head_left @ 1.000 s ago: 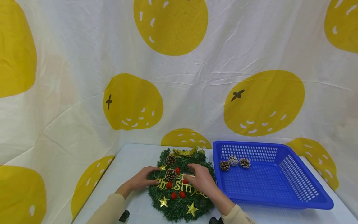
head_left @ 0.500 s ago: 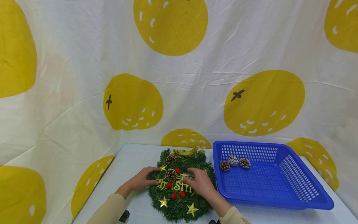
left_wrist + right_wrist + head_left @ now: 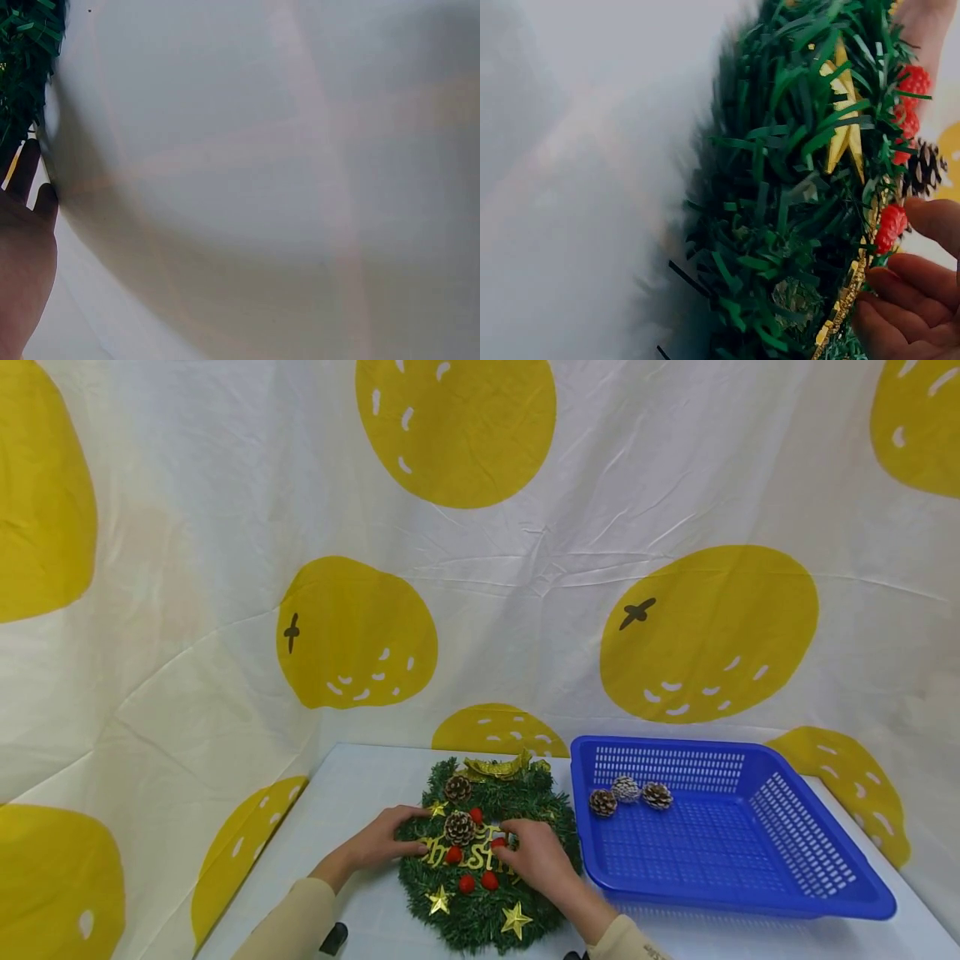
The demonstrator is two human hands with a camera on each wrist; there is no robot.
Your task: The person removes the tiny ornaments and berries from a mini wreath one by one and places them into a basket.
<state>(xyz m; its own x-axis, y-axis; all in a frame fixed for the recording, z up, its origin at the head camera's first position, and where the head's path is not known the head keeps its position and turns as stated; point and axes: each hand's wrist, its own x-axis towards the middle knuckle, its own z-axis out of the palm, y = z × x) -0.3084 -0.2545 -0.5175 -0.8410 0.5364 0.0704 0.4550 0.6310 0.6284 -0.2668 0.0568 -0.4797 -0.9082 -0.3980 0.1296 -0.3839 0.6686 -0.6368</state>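
A green Christmas wreath lies on the table in the head view, with gold lettering, gold stars, red berries and pine cones on it. My left hand rests at its left edge, thumb and forefinger spread; the left wrist view shows extended fingers by the greenery. On the wreath's right half, my right hand pinches a red berry between thumb and forefinger, just above the lettering. Some letters on the right are hidden behind that hand.
Right of the wreath stands a blue plastic basket with three pine cones in its back left corner. A gold bow tops the wreath. A curtain with yellow fruit prints hangs behind the white table.
My right hand has drawn slightly down and toward the red berry, its thumb and forefinger closing around it. The left hand and the wreath have stayed in place.
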